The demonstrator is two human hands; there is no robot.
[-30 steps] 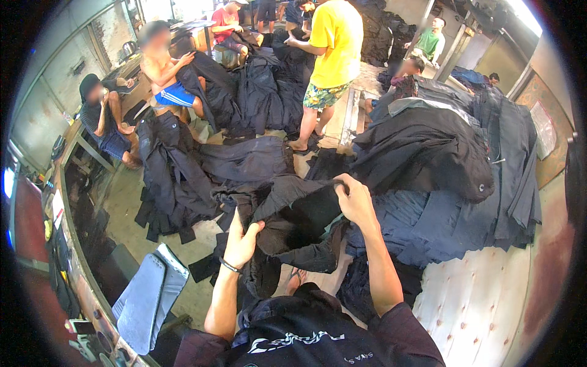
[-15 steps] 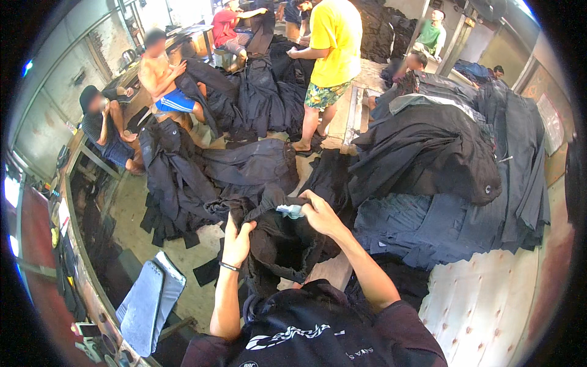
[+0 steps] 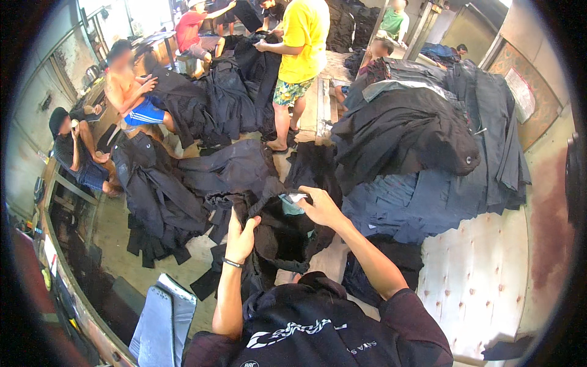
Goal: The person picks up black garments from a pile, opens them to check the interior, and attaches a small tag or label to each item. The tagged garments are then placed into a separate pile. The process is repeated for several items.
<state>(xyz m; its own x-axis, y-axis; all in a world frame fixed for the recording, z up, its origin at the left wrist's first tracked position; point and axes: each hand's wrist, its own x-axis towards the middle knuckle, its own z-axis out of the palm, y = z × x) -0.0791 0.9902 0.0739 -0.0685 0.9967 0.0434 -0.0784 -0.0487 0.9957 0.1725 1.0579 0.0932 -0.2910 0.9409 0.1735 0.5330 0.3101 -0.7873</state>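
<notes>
A black garment (image 3: 266, 241) with a thick, gathered edge hangs in front of my chest, its wide opening facing up. My left hand (image 3: 240, 238) is closed round the left side of that edge, thumb on top. At the far right of the opening, my right hand (image 3: 321, 208) pinches the garment beside a small white and pale-blue patch (image 3: 293, 203), perhaps a label or lining. The fingertips of my right hand partly cover this patch. Dark folds hide the inside of the garment.
A high heap of black garments (image 3: 403, 131) stands to the right, above grey-blue cloth (image 3: 397, 205). More black trousers (image 3: 156, 177) lie ahead on the left. A grey padded board (image 3: 160, 324) stands at lower left. Several people, one in a yellow shirt (image 3: 301, 40), are farther off.
The surroundings have shifted left and slightly up in view. My right hand's fingers have shifted on the garment's edge, and more of the white patch shows. My left hand keeps its grip.
</notes>
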